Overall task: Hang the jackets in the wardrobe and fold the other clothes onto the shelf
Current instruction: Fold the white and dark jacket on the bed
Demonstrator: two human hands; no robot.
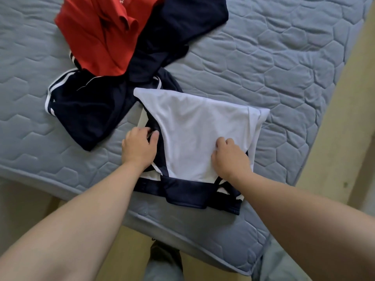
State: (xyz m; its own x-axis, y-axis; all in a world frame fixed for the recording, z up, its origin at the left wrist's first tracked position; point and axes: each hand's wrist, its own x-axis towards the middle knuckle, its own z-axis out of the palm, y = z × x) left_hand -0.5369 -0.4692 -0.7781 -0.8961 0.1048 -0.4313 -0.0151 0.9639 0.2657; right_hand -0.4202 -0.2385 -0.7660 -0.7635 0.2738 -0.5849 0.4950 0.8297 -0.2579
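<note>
A quilted blue-grey mattress (284,57) carries a red shirt (97,35) touching a navy garment (182,23) at its far side, with striped navy shorts (87,110) just in front of them. The white-and-navy top (198,128) lies partly folded near the bed's front edge. The left hand (140,148) pinches the top's dark left edge with curled fingers, while the right hand (229,157) gathers its white cloth under curled fingers.

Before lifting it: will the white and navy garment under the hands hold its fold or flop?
Probably floppy: the white and navy garment lies limp with soft creases on the mattress. Its smooth sheen suggests layers may slide apart. Thin cloth, so likely light.
</note>
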